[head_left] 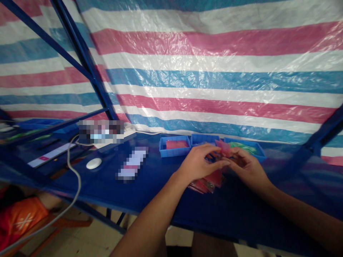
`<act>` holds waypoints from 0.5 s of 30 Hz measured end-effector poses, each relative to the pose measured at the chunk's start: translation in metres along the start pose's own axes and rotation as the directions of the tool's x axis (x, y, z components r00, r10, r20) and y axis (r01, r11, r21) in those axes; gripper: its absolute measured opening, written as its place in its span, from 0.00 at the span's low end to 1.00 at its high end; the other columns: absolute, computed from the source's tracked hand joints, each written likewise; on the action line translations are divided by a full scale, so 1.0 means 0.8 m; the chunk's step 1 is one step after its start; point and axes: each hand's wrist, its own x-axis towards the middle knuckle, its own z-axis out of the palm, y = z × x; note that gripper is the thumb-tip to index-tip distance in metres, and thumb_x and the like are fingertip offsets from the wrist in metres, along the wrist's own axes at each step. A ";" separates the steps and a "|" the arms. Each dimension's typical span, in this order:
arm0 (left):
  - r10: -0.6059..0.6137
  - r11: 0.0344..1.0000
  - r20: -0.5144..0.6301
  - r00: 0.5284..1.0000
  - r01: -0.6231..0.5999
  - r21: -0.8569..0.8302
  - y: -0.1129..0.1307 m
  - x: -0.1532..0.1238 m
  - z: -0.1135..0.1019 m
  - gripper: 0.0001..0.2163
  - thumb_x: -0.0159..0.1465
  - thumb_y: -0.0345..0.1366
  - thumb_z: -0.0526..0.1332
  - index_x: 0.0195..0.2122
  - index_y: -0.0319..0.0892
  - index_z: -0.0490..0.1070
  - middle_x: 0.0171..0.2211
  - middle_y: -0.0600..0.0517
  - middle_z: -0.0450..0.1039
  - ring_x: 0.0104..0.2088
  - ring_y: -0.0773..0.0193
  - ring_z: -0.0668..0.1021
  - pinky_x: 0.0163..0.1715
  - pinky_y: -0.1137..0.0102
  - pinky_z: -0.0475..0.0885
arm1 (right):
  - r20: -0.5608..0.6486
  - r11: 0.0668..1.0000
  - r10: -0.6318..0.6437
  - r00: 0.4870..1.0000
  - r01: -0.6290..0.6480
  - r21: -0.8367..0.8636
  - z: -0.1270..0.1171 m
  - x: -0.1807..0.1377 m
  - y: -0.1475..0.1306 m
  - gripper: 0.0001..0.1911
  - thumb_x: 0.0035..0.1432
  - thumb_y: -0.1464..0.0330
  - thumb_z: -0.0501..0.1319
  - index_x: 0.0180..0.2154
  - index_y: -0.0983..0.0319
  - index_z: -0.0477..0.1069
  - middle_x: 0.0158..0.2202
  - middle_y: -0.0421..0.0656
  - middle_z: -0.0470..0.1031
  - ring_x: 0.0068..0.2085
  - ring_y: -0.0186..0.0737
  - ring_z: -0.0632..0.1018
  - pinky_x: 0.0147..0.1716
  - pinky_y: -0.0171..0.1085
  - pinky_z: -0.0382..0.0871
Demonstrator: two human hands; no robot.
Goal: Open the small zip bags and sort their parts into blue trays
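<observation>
Both my hands meet above the blue table, close to the small bins. A small translucent pink-red plastic packet (223,147) stands up between them. My left hand (199,162) pinches its lower edge from the left with thumb and fingers. On the packet's other side, my right hand (246,167) has its fingers curled in and closed on it. Beneath my hands lies a loose pile of similar red packets (203,185), partly hidden by the left hand. What the packet contains cannot be made out.
Behind my hands stand three blue bins: one with a red stack (175,152), a middle one (205,137) partly covered, and one with green packets (259,151). Leftward are a white oval object (94,163), a blurred-out phone-like item (134,162), a cable (72,160) and a person's orange garment (25,217).
</observation>
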 end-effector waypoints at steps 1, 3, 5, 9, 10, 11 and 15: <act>-0.008 1.000 0.007 1.000 0.008 0.007 0.002 0.000 0.001 0.21 0.65 0.51 0.70 0.52 0.42 0.80 0.47 0.44 0.82 0.47 0.55 0.82 0.53 0.63 0.76 | 0.032 1.000 -0.019 0.999 0.019 -0.015 0.002 -0.002 -0.003 0.17 0.58 0.54 0.74 0.46 0.52 0.78 0.47 0.44 0.82 0.45 0.50 0.83 0.47 0.46 0.81; -0.025 1.000 0.006 1.000 0.025 0.018 0.002 0.000 0.001 0.20 0.66 0.50 0.69 0.52 0.42 0.80 0.48 0.44 0.82 0.48 0.54 0.82 0.53 0.63 0.76 | 0.075 0.997 -0.054 0.996 0.058 -0.051 0.006 -0.005 -0.007 0.17 0.59 0.56 0.74 0.48 0.51 0.79 0.52 0.44 0.81 0.50 0.50 0.82 0.52 0.47 0.80; -0.043 0.999 -0.001 0.999 0.043 0.014 0.000 0.000 0.000 0.16 0.69 0.47 0.66 0.51 0.42 0.80 0.47 0.45 0.82 0.47 0.55 0.82 0.51 0.64 0.76 | 0.092 0.994 -0.070 0.993 0.077 -0.078 0.007 -0.006 -0.007 0.17 0.61 0.56 0.73 0.50 0.52 0.79 0.54 0.45 0.80 0.51 0.51 0.82 0.55 0.49 0.79; -0.102 0.995 -0.053 0.993 0.101 -0.010 -0.001 0.001 -0.004 0.11 0.72 0.38 0.61 0.47 0.42 0.82 0.44 0.47 0.84 0.43 0.58 0.83 0.47 0.66 0.77 | -0.019 0.993 -0.086 0.996 0.084 -0.080 0.003 -0.001 0.004 0.17 0.62 0.56 0.72 0.50 0.52 0.77 0.50 0.46 0.80 0.48 0.48 0.82 0.52 0.48 0.79; -0.121 0.993 -0.071 0.990 0.120 -0.018 -0.001 0.001 -0.004 0.10 0.71 0.38 0.61 0.46 0.42 0.82 0.43 0.47 0.84 0.42 0.58 0.84 0.47 0.66 0.77 | -0.081 0.994 -0.093 0.992 0.088 -0.065 0.002 0.002 0.006 0.20 0.61 0.56 0.73 0.52 0.52 0.76 0.49 0.45 0.79 0.47 0.46 0.82 0.51 0.46 0.80; -0.137 0.990 -0.085 0.987 0.134 -0.031 -0.001 0.001 -0.005 0.10 0.71 0.38 0.61 0.45 0.41 0.82 0.43 0.47 0.85 0.41 0.58 0.84 0.46 0.66 0.77 | -0.137 0.995 -0.095 0.986 0.090 -0.043 0.001 0.004 0.008 0.23 0.59 0.56 0.74 0.54 0.51 0.74 0.48 0.44 0.79 0.46 0.45 0.81 0.49 0.44 0.80; -0.142 0.981 -0.015 0.990 0.138 -0.136 0.000 0.000 -0.004 0.11 0.72 0.39 0.61 0.48 0.41 0.81 0.44 0.47 0.84 0.43 0.58 0.84 0.45 0.67 0.77 | -0.169 0.997 -0.037 0.985 0.048 0.058 -0.004 0.009 0.008 0.36 0.55 0.57 0.77 0.63 0.48 0.69 0.53 0.43 0.77 0.50 0.45 0.80 0.50 0.42 0.79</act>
